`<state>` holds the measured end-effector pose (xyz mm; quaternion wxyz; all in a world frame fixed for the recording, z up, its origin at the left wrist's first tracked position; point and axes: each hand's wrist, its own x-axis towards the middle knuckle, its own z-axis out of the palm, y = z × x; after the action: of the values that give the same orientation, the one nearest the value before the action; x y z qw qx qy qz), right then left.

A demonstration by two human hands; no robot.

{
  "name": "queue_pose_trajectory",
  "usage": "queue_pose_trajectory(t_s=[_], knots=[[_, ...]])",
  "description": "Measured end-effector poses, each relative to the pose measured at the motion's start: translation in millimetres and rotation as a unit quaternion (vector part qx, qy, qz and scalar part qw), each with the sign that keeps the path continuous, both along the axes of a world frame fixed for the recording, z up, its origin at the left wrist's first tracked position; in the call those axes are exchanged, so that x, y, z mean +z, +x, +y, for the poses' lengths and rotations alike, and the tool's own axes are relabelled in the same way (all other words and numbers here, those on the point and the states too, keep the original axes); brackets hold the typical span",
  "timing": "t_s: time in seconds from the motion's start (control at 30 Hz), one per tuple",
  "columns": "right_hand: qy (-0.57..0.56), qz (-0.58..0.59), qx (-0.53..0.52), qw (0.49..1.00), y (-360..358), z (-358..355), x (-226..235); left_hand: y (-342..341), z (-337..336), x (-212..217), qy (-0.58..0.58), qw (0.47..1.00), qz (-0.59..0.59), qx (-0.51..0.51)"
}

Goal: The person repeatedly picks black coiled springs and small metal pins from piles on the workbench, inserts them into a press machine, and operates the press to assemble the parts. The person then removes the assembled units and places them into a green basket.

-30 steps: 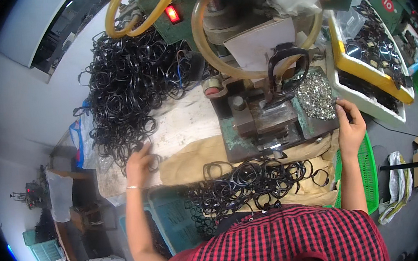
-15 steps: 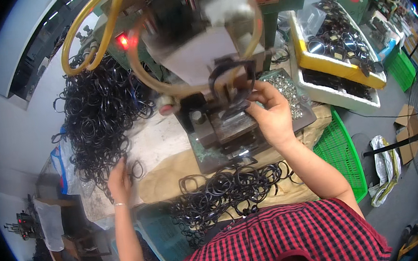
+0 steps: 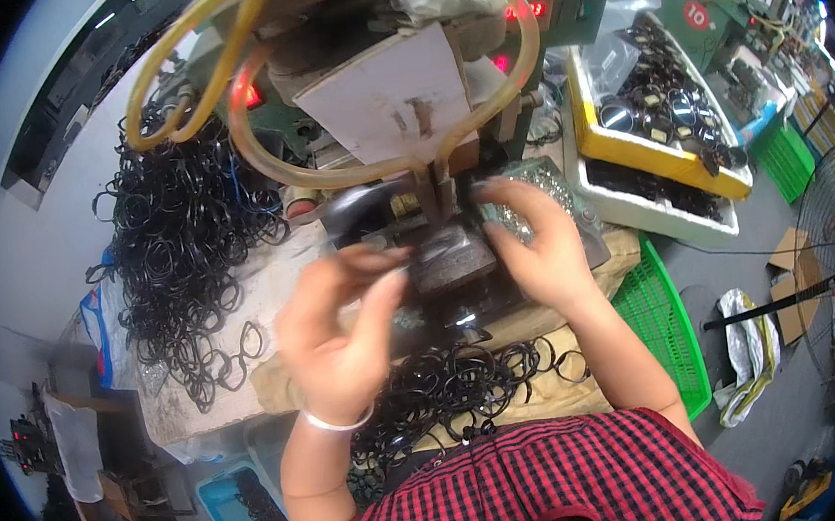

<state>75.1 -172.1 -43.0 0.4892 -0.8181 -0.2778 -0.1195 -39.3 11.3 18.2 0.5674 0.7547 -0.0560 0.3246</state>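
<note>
In front of the press machine [image 3: 437,203], my left hand [image 3: 329,334] is smeared by motion, its thumb and fingers pointing toward the dark metal block [image 3: 452,257] under the machine's head. A dark blurred shape [image 3: 357,206] lies just beyond those fingers; I cannot tell whether they hold it. My right hand [image 3: 542,243] is at the block's right side, thumb and forefinger apart, with nothing plain between them. Below the block lies a heap of black ring-shaped frames [image 3: 469,376]. A larger tangle of black frames [image 3: 167,219] covers the left of the table.
Small shiny metal parts [image 3: 543,188] lie in a tray behind my right hand. Foam boxes [image 3: 649,163] with dark lensed parts stand to the right, above a green basket [image 3: 681,336]. Yellow hoses [image 3: 257,155] loop around the machine. A blue bin [image 3: 231,519] sits low at left.
My left hand has moved from the left pile to the front of the machine. My right hand has let go of the black frame it held under the machine's head.
</note>
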Motion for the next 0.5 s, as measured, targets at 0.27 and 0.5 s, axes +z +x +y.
queue_pose_trajectory(t_s=[0.27,0.5], knots=[[-0.176,-0.094,-0.183,0.963,40.9,-38.4,-82.5,33.8,-7.2,-1.7,0.004,0.999,0.034,-0.042],[-0.153,-0.147,-0.170,0.962,42.6,-29.8,-78.3,35.8,-9.6,-4.8,0.021,0.999,0.017,-0.025]])
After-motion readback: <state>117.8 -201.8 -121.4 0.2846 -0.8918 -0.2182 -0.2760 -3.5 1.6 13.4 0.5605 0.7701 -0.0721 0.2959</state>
